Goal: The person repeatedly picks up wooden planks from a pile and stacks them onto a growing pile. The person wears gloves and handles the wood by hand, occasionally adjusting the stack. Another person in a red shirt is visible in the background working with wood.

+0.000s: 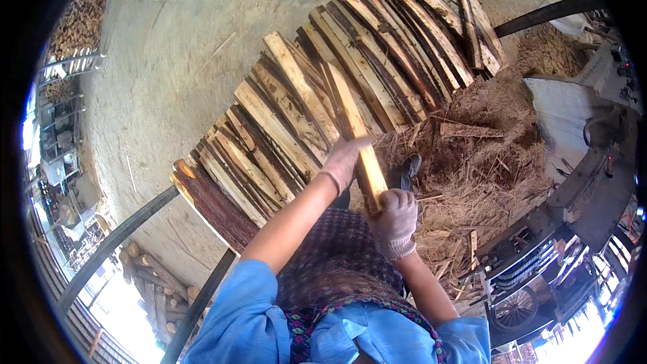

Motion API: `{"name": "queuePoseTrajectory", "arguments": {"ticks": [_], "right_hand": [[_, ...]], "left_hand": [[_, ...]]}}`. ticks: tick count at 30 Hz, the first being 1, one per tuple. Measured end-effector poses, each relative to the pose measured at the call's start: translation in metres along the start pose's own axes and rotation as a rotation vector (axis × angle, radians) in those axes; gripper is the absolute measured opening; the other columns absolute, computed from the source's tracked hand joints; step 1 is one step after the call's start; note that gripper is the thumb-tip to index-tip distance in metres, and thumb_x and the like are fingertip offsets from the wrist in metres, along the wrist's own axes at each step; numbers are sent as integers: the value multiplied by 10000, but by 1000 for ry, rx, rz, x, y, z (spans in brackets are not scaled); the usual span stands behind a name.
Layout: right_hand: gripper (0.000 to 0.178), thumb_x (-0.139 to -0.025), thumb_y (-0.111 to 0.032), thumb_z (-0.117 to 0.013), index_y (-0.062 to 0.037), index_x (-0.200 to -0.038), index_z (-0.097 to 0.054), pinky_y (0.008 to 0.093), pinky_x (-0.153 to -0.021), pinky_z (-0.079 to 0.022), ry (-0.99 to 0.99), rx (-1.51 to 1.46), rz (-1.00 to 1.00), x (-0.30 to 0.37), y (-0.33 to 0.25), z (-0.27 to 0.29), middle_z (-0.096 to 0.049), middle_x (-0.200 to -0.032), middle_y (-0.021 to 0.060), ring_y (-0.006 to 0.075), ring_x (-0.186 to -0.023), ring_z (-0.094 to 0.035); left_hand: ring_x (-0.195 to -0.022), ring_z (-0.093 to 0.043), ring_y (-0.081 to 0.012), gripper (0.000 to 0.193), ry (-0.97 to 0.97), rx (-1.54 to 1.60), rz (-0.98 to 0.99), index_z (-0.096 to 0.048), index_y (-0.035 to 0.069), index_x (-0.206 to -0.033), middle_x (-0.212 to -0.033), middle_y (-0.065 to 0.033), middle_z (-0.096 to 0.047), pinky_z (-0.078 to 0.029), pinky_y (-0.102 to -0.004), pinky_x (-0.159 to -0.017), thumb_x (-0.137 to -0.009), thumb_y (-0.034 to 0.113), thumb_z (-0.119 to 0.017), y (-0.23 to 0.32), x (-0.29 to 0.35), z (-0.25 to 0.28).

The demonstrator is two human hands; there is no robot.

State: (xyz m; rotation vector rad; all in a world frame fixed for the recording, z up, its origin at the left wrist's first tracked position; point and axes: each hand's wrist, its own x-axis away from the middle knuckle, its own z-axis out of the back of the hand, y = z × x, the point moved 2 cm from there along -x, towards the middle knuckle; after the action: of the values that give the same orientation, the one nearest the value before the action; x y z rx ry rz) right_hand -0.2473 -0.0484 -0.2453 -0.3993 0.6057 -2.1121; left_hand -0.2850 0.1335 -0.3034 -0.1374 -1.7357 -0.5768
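Observation:
A long wooden slab [352, 118] with a pale sawn face and a strip of dark bark is held up in front of me, tilted away. Around its middle closes my gloved left hand [343, 161]. My right hand [396, 219], also in a pale glove, grips the near end. Beyond and under the slab lies a long row of bark-edged boards [283, 121], set side by side. The slab's far end overlaps that row in the picture; whether it touches the boards I cannot tell.
Dark metal bars [539, 15] support the row at its sides. Shredded bark and wood scraps [485, 162] cover the ground to the right, beside a machine [573, 195]. Stacked logs [158, 290] lie at lower left. Concrete floor [162, 81] stretches beyond the row.

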Motion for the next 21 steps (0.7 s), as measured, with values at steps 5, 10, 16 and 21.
{"name": "queuePoseTrajectory", "arguments": {"ticks": [5,10,16,21], "right_hand": [[585,-753,-401,-834,-87,-1202,-629,458,-1017,-471,-682,-325,83,22,6,43,-606,-1276,169,353,-1211,-575],[766,-739,-263,-830,-80,-1412,-513,491,-1123,-409,-227,-60,30,3,47,114,-513,-1437,147,359,-1331,-486],[849,-670,-317,-858,-169,-1436,-524,611,-1185,-302,20,338,416,-46,40,250,-461,-1484,122,350,-1421,-381],[506,-797,-233,-673,-165,-1294,-608,548,-1055,-398,102,626,535,-29,55,322,-579,-1277,80,294,-1285,-512]], "left_hand": [[-1017,-695,-306,671,-157,-62,-159,-445,-75,-1418,-1156,-197,-684,-575,-390,-980,-823,104,-700,-54,16,25],[-1055,-705,-291,724,-358,-258,-198,-528,-84,-1374,-1216,-224,-688,-571,-376,-984,-704,50,-767,-12,65,29],[-1070,-595,-168,816,-520,-860,-303,-510,-95,-1401,-1197,-110,-659,-494,-297,-948,-723,248,-810,34,155,-33],[-968,-603,-157,778,-674,-1332,-422,-507,-81,-1409,-1054,-140,-702,-510,-318,-882,-743,223,-771,53,228,-103]]}}
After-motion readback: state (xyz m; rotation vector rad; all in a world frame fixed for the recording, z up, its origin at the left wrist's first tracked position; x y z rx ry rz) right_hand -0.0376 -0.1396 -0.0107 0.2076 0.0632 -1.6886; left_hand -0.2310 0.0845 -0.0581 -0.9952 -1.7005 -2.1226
